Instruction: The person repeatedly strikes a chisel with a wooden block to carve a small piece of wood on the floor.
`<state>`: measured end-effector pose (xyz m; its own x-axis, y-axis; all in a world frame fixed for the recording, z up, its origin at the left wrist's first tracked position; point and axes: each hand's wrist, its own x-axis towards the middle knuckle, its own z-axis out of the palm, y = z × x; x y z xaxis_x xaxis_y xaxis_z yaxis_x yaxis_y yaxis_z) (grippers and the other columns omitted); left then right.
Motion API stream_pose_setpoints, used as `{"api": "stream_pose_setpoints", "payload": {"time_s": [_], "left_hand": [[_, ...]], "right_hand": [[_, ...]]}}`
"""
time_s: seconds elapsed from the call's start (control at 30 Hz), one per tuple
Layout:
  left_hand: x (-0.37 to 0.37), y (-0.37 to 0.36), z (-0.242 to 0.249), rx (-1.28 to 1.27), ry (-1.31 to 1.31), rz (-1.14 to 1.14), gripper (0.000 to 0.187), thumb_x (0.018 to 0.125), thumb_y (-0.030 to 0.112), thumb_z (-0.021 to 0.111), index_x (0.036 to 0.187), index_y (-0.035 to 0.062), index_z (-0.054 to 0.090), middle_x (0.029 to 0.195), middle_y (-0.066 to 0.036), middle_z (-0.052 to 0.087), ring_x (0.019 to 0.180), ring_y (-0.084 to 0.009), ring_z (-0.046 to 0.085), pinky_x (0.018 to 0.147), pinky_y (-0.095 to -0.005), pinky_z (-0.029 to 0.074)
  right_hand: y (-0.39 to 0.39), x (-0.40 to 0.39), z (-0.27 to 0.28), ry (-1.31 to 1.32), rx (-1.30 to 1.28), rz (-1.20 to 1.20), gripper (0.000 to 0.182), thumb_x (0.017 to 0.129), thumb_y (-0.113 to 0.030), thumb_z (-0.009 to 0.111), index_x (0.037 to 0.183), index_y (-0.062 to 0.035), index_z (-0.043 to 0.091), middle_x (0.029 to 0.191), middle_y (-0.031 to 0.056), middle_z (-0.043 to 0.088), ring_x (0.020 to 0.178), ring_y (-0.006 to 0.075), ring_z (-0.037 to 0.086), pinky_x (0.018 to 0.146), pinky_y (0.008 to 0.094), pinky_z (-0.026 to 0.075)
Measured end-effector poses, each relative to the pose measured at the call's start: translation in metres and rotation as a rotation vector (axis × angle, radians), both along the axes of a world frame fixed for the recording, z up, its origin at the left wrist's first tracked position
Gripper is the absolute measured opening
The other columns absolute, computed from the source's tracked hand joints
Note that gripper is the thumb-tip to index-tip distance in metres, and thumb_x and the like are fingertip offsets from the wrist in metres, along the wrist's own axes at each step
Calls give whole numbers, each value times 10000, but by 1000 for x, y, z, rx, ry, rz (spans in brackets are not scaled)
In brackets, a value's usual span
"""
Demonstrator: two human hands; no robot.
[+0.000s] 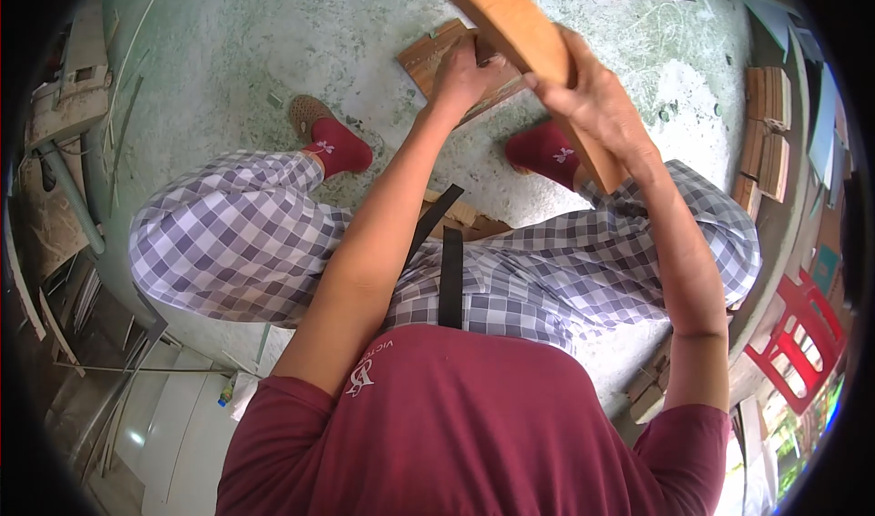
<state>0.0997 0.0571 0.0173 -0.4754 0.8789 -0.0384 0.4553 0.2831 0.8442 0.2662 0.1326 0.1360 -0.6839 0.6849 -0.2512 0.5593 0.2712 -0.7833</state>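
A long, curved orange-brown wooden board [515,24] slants from the top of the view down toward my right knee. My right hand [597,101] is closed around it, fingers over its far edge and thumb on the near side. My left hand [465,74] is closed at the board's left edge. Something small and dark shows between its thumb and fingers, partly hidden, and I cannot make out what it is. Below both hands lies a brown striped wooden panel [419,65] on the floor, partly covered by my left hand and the board.
Small wood blocks [775,97] are stacked along the right side, with a red plastic chair [802,343] nearer to me. Scrap wood and a worn machine part [77,87] line the left. My two feet, in dark red socks [342,147], rest on the stained concrete floor [246,51].
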Motion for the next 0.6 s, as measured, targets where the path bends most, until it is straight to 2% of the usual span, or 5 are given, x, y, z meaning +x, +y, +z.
{"api": "stream_pose_setpoints", "payload": {"time_s": [0.17, 0.23, 0.37, 0.47, 0.6], "left_hand": [[16, -3, 0, 22, 107, -4, 410, 769, 199, 700, 1090, 28, 511, 1019, -198, 589, 959, -376, 595, 794, -430, 497], [32, -9, -2, 49, 130, -20, 452, 756, 273, 724, 1082, 28, 528, 987, -209, 606, 913, -380, 608, 772, -421, 489], [67, -30, -19, 57, 223, -227, 462, 688, 105, 744, 1077, 93, 495, 1054, -128, 561, 987, -357, 581, 796, -419, 492], [78, -44, -53, 158, 359, -322, 486, 670, 54, 737, 1078, 97, 476, 1052, -116, 554, 1012, -345, 565, 807, -422, 487], [66, -42, -43, 177, 365, -316, 487, 677, 41, 723, 1092, 96, 474, 1058, -130, 547, 1018, -343, 561, 806, -423, 483]], "right_hand": [[21, 5, 16, 94, 89, -177, 877, 720, -570, 654, 1351, -25, 381, 1024, 284, 613, 845, 319, 670, 720, 415, 562], [30, 9, 14, 101, 106, -240, 917, 711, -616, 633, 1349, -9, 378, 1031, 287, 602, 860, 311, 664, 722, 415, 557], [31, 12, 18, 117, 42, -280, 949, 709, -646, 607, 1341, 23, 376, 998, 269, 604, 879, 312, 654, 721, 404, 549], [30, 14, 11, 93, 52, -269, 947, 706, -648, 607, 1344, 15, 381, 996, 269, 606, 881, 315, 656, 734, 407, 548], [30, 14, 8, 87, 96, -236, 962, 691, -655, 618, 1353, 1, 379, 999, 276, 610, 872, 337, 659, 736, 420, 552]]}}
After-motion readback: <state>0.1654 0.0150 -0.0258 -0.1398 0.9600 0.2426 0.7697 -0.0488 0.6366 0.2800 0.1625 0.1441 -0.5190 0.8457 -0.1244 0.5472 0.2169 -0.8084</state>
